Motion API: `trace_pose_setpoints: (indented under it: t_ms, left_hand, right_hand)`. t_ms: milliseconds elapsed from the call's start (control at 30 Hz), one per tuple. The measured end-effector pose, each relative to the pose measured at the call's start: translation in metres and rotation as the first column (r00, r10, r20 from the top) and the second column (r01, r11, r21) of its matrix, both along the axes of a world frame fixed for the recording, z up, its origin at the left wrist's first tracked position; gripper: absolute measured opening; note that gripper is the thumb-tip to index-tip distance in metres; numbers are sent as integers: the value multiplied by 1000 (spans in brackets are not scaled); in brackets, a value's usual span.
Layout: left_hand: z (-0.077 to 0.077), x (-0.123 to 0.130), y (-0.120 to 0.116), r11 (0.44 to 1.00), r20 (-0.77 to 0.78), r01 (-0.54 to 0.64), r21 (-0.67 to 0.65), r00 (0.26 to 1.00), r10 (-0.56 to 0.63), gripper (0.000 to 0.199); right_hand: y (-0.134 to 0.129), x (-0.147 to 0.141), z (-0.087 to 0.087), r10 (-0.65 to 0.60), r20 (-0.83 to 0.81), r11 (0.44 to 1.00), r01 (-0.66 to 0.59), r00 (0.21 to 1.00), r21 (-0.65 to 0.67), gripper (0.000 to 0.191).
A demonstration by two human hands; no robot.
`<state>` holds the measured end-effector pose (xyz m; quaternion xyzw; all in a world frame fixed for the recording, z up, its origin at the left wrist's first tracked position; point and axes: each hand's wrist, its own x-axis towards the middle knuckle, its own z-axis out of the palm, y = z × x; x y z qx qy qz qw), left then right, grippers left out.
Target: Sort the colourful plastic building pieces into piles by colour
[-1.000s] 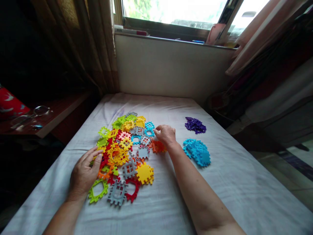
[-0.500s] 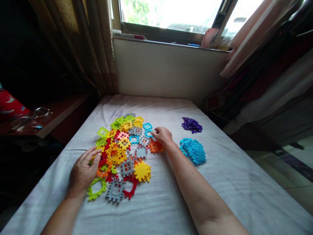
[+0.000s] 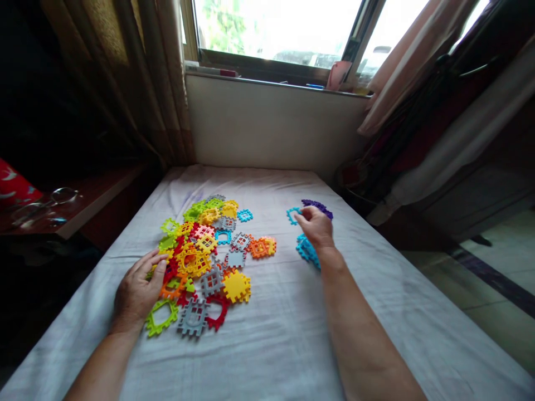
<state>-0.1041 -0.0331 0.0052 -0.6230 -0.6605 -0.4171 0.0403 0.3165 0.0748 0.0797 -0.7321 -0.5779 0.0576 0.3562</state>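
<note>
Pinched in my right hand (image 3: 316,227) is a blue frame piece (image 3: 293,216), held above the sheet beside the purple pile (image 3: 317,206). My right hand and wrist partly cover that pile and the blue pile (image 3: 307,249). My left hand (image 3: 140,287) rests with fingers spread at the left edge of a mixed heap of toothed plastic pieces. In the heap are a yellow piece (image 3: 237,286), a grey piece (image 3: 193,318), a green frame (image 3: 161,318) and an orange piece (image 3: 259,248). Another blue piece (image 3: 245,215) lies at the heap's upper right.
A pale sheet (image 3: 271,345) covers the surface under the pieces. At the left stands a dark wooden table (image 3: 90,206) with glasses (image 3: 62,195) and a red item (image 3: 16,184). Hanging cloth (image 3: 455,133) is at the right, and a curtain (image 3: 154,83) hangs left of the window.
My right hand has moved right, from the heap to the purple and blue piles, carrying a blue frame piece. My left hand stays at the heap. The view has shifted slightly.
</note>
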Motion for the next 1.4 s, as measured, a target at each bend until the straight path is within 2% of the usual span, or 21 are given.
trace_pose_setpoints:
  t_ms: [67,167,233,367,500,567,600,700,767,867,967,1067,1167,1267,1400]
  left_hand:
    - [-1,0,1,1000,-7,-11,3,1000,11,37]
    - [-2,-1,3,1000,-6,-27,-3,1000,27,38]
    - [-2,-2,3,999,0,-32,-16,999,32,37]
    - [0,0,1,998,-4,-58,-13,998,58,38]
    - [2,1,0,999,2,-54,4,999,54,39]
    - [1,1,1,999,7,-44,-9,999,44,39]
    - [1,1,1,999,10,-43,-16,999,43,38]
    - [-1,0,1,999,24,-42,-29,999,43,37]
    - [-1,0,1,999,40,-36,-35,999,37,36]
    - [-1,1,0,999,60,-29,-38,998,31,36]
    - [0,2,0,999,65,-27,-33,997,29,37]
    - [2,3,-1,999,70,-19,-34,997,21,37]
    - [3,4,-1,999,69,-7,-37,998,9,38]
    - [4,5,-2,999,61,-3,-38,998,5,39]
    - [4,4,-2,999,51,-6,-35,999,8,38]
  right_hand:
    - [-14,45,4,-209,38,978,208,977,21,24]
    - [-32,85,-1,-329,111,942,333,938,-25,25]
    - [-38,90,-10,-302,141,948,313,943,-63,23]
    - [-41,75,-23,-146,93,986,153,985,-71,24]
    - [-39,42,-16,-86,85,994,79,993,76,28]
    - [-37,12,-10,56,150,994,-69,987,80,26]
    - [-35,-7,-8,166,189,982,-179,968,53,24]
    - [-26,-72,-5,465,253,885,-451,849,-114,21]
    - [-20,-112,-6,600,303,800,-560,741,-213,24]
    - [-10,-154,-10,702,372,712,-611,608,-346,30]
    - [-4,-170,-13,728,396,686,-599,560,-412,25]
    - [-1,-165,-12,719,346,695,-623,603,-359,22]
    - [-1,-145,-7,651,241,758,-600,720,-255,22]
    - [-2,-108,-4,518,151,848,-484,842,-214,24]
    - [-13,-37,-6,278,54,955,-269,959,-128,29]
